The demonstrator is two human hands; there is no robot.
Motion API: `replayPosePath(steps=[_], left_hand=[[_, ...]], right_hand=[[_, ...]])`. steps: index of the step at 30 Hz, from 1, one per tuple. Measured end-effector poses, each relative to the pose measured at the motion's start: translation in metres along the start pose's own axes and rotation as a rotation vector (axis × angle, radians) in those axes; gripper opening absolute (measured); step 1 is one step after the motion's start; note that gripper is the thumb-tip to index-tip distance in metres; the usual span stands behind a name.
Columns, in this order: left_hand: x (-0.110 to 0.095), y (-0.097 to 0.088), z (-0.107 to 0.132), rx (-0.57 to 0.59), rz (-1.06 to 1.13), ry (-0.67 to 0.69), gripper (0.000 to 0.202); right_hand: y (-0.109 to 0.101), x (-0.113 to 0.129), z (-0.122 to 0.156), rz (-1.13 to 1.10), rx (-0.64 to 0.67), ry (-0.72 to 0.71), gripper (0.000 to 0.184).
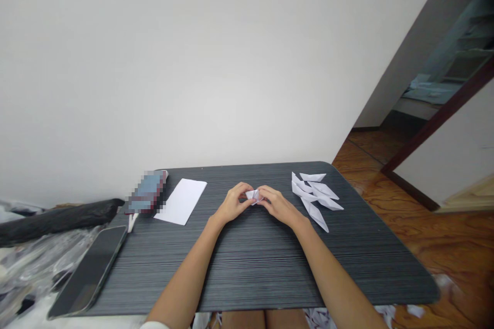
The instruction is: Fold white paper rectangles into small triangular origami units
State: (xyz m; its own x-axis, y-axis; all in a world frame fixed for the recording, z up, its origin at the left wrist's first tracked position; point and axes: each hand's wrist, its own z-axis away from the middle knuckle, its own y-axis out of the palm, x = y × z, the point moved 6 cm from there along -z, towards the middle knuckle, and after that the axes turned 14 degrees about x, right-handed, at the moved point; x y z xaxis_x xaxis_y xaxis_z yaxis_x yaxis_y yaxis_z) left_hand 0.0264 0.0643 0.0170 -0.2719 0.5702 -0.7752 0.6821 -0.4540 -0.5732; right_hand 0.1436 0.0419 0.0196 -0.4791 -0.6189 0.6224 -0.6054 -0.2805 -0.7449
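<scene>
A phone point(90, 272) lies at the left edge of the worktop point(262, 267); next, a pixelated object point(148, 193), its details unreadable, then flat white paper point(181, 201). Centrally, the left hand point(233, 201) and right hand point(276, 204) pinch a small folded paper point(254, 196) between them, fingers hiding its ends. Rightward, folded strips point(326, 190) overlap, partly covering one another.

1 plain, pale wall point(231, 61) occupies the upper left and centre; lighting soft and even. 1 dark, ribbed table point(266, 267) with rounded corners spans the lower centre, far edge close to the wall. Right side: brown wood-patterned floor point(443, 241), dark skirting point(417, 194), white partition point(455, 149) edged with dark red trim point(443, 115). Upper right: dimmer area beyond, details blurred.
</scene>
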Motion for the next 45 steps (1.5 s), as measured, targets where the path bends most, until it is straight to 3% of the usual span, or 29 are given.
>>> replayPosePath(steps=[5, 10, 12, 15, 17, 21, 36, 45], left_hand=[[0.0, -0.001, 0.0, 0.009, -0.002, -0.019, 0.021], [0.005, 0.005, 0.0, 0.081, 0.194, -0.054, 0.032], [0.013, 0.006, 0.0, 0.063, 0.272, -0.087, 0.039], [0.025, 0.007, 0.0, 0.007, 0.346, -0.138, 0.045], [0.032, 0.009, -0.001, -0.019, 0.386, -0.168, 0.045], [0.037, 0.014, -0.002, -0.02, 0.462, -0.206, 0.036], [0.032, 0.023, -0.005, 0.0, 0.656, -0.219, 0.032], [0.03, 0.027, -0.004, 0.001, 0.611, -0.235, 0.028]], right_hand=[[-0.001, -0.001, 0.0, -0.025, -0.009, 0.02, 0.008], [-0.003, -0.007, 0.002, -0.137, -0.053, 0.077, 0.004], [0.0, -0.013, 0.0, -0.296, -0.07, 0.106, 0.008], [0.007, -0.025, -0.003, -0.61, -0.111, 0.158, 0.033], [0.011, -0.031, -0.005, -0.713, -0.121, 0.215, 0.035], [0.013, -0.036, -0.008, -0.681, -0.109, 0.26, 0.021], [0.011, -0.034, -0.008, -0.627, -0.22, 0.276, 0.026], [0.012, -0.034, -0.009, -0.669, -0.256, 0.232, 0.027]])
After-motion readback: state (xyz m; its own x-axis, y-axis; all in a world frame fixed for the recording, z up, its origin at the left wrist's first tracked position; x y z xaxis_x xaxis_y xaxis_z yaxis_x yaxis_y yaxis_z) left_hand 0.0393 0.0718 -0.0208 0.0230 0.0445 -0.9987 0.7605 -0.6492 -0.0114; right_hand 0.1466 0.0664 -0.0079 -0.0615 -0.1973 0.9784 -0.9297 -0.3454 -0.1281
